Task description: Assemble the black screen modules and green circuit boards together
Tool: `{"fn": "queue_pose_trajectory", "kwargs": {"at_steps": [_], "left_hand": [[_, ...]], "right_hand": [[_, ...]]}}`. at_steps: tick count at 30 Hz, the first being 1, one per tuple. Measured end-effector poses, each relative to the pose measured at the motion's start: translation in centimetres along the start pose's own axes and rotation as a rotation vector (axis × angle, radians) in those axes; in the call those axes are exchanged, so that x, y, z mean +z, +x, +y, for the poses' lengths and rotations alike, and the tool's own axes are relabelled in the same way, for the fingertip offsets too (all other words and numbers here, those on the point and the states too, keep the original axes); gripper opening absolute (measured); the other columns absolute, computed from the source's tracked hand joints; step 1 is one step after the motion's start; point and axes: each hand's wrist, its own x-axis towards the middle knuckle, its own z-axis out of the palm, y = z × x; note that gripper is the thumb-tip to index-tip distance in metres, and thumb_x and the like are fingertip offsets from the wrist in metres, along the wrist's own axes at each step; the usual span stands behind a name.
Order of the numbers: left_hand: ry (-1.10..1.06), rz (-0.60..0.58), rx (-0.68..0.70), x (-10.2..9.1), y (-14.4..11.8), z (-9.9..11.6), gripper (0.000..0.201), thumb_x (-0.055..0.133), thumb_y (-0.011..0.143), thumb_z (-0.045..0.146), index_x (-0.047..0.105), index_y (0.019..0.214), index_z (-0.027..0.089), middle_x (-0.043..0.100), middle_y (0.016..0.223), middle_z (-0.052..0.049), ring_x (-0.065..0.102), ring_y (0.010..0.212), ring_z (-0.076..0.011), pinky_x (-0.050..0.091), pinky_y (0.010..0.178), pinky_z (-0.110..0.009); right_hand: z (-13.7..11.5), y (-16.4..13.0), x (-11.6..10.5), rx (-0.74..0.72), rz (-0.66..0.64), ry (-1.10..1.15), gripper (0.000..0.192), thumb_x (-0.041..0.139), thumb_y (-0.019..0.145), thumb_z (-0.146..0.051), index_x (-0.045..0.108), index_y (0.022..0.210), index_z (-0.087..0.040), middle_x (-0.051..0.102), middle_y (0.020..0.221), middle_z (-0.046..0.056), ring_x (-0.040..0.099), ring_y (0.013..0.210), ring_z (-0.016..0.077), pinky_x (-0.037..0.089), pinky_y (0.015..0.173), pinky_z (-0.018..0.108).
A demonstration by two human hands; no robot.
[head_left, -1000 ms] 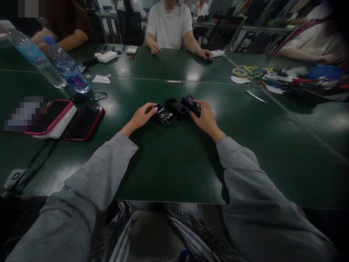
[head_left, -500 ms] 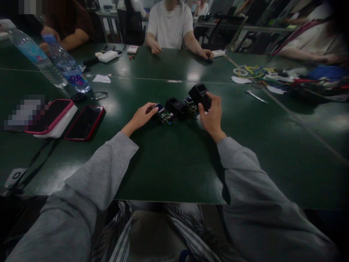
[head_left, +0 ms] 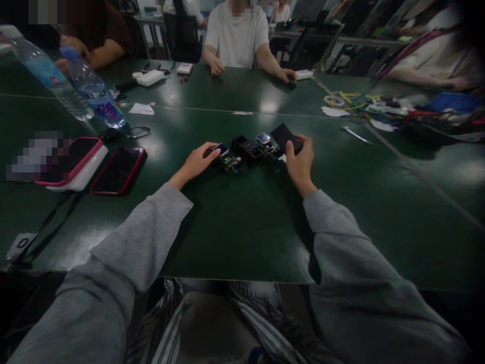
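My left hand [head_left: 197, 161] is closed at the left end of a circuit board [head_left: 230, 163] with a small screen, its thumb on the screen's edge. In my right hand [head_left: 302, 164] is a black plastic case [head_left: 284, 138], gripped by its right side, with a plain flat face toward me. Between the hands, a second black case [head_left: 244, 149] with openings lies on the green table [head_left: 242, 222]. Beside it, another circuit board [head_left: 267, 145] with a lit-looking small screen sits close to the case in my right hand; whether they touch I cannot tell.
Two phones [head_left: 118, 171] and two water bottles [head_left: 96, 96] are at the left. A small wrench [head_left: 356, 135] lies to the right, before a heap of cables [head_left: 394, 108]. Across the table sits a person in a white shirt [head_left: 237, 35]; others sit at both sides.
My right hand has turned and lowered the black case slightly to the right, so its plain face shows and the second board is uncovered. My left hand has stayed in place.
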Motion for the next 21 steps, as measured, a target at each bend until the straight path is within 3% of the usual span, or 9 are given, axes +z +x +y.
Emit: {"fn": "queue_pose_trajectory", "kwargs": {"at_steps": [11, 21], "left_hand": [[0.006, -0.015, -0.006, -0.31, -0.32, 0.6, 0.045, 0.05, 0.097, 0.056, 0.062, 0.126, 0.024, 0.071, 0.121, -0.008, 0.066, 0.106, -0.0225, 0.053, 0.093, -0.04], [0.011, -0.016, 0.002, -0.24, -0.23, 0.38, 0.046, 0.049, 0.097, 0.057, 0.062, 0.126, 0.023, 0.07, 0.122, -0.009, 0.066, 0.106, -0.0227, 0.052, 0.093, -0.04]], "right_hand": [[-0.21, -0.01, 0.16, 0.06, 0.025, 0.053, 0.04, 0.044, 0.099, -0.048, 0.052, 0.125, -0.02, 0.063, 0.12, 0.015, 0.062, 0.112, 0.0291, 0.049, 0.1, 0.049], [0.05, -0.06, 0.29, 0.082, -0.047, 0.033, 0.051, 0.041, 0.099, -0.059, 0.052, 0.128, -0.019, 0.063, 0.12, 0.016, 0.061, 0.113, 0.0312, 0.048, 0.099, 0.05]]}}
